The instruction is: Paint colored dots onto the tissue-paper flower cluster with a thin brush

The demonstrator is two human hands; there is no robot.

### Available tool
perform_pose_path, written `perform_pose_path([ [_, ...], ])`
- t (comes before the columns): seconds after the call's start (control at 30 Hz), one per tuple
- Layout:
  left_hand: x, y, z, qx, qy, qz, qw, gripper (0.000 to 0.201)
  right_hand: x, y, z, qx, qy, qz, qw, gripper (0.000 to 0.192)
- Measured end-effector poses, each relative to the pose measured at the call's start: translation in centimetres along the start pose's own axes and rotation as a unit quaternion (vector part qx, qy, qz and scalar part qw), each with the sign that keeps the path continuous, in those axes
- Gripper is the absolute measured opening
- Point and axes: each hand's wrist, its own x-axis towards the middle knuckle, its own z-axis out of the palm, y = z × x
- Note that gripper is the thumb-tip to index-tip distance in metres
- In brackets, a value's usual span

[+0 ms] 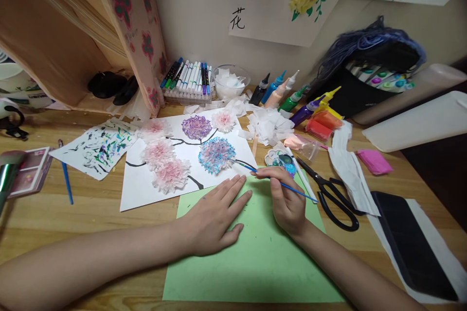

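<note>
— How do the arms lie?

— Both forearms come in low over the wooden desk [54, 214]. The left hand [213, 216] lies palm down and flat on the green paper sheet [255, 262]; the right hand [286, 201] rests on its outer edge on the same sheet, wrist bent inward.

— What lies around them?

— Just beyond the left fingertips is the white sheet with tissue-paper flowers [146, 189]; the blue-edged flower [217, 154] is closest to them. To the right of the right fingers lie black scissors [330, 189], and just behind them a small paint palette [280, 159]. Further back are paint squeeze bottles [284, 92] and a tray of markers [189, 80]. Nothing lies between the fingers and the flower.

— And the fingers?

— The left fingers [233, 189] are straight, slightly spread, pressing the green sheet, holding nothing. The right fingers [272, 177] pinch closed around a thin blue paintbrush [292, 188]; its tip reaches to the blue-edged flower's edge, its handle trailing right toward the scissors.
</note>
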Motion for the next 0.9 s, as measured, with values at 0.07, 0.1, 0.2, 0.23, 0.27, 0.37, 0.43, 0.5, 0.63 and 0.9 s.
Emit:
perform_pose_path([
  [0.07, 0.0, 0.0, 0.0, 0.004, -0.001, -0.002, 1.000, 0.063, 0.0, 0.0, -0.2, 0.005, 0.025, -0.003, 1.000, 0.026],
  [0.1, -0.1, -0.1, 0.0, 0.006, 0.001, -0.004, 1.000, 0.063, 0.1, 0.1, -0.6, 0.005, 0.042, -0.012, 0.999, 0.026],
  [0.2, -0.2, -0.2, 0.1, 0.006, 0.014, -0.002, 1.000, 0.061, 0.3, 0.8, -2.4, -0.030, 0.124, -0.053, 0.990, 0.024],
  [0.23, -0.2, -0.3, 0.2, 0.007, 0.021, -0.001, 1.000, 0.061, 0.4, 1.2, -3.2, -0.051, 0.158, -0.062, 0.984, 0.024],
  [0.27, -0.2, -0.4, 0.2, 0.009, 0.026, 0.001, 1.000, 0.060, 0.5, 1.7, -4.2, -0.072, 0.189, -0.065, 0.977, 0.025],
  [0.37, -0.2, -0.5, 0.1, 0.025, 0.032, 0.007, 0.999, 0.060, 0.5, 3.3, -6.9, -0.115, 0.237, -0.038, 0.964, 0.031],
  [0.43, -0.2, -0.5, 0.0, 0.039, 0.032, 0.012, 0.999, 0.060, 0.2, 4.4, -8.1, -0.138, 0.248, -0.005, 0.959, 0.034],
  [0.5, -0.1, -0.5, 0.0, 0.053, 0.033, 0.016, 0.998, 0.059, 0.0, 5.1, -8.6, -0.154, 0.238, 0.016, 0.959, 0.036],
  [0.63, -0.2, -0.6, 0.2, 0.076, 0.043, 0.015, 0.996, 0.059, -0.1, 5.4, -8.5, -0.166, 0.191, 0.015, 0.967, 0.034],
  [0.9, -0.2, -0.6, 0.0, 0.087, 0.041, 0.020, 0.995, 0.059, 0.1, 5.1, -8.4, -0.161, 0.168, 0.028, 0.972, 0.035],
])
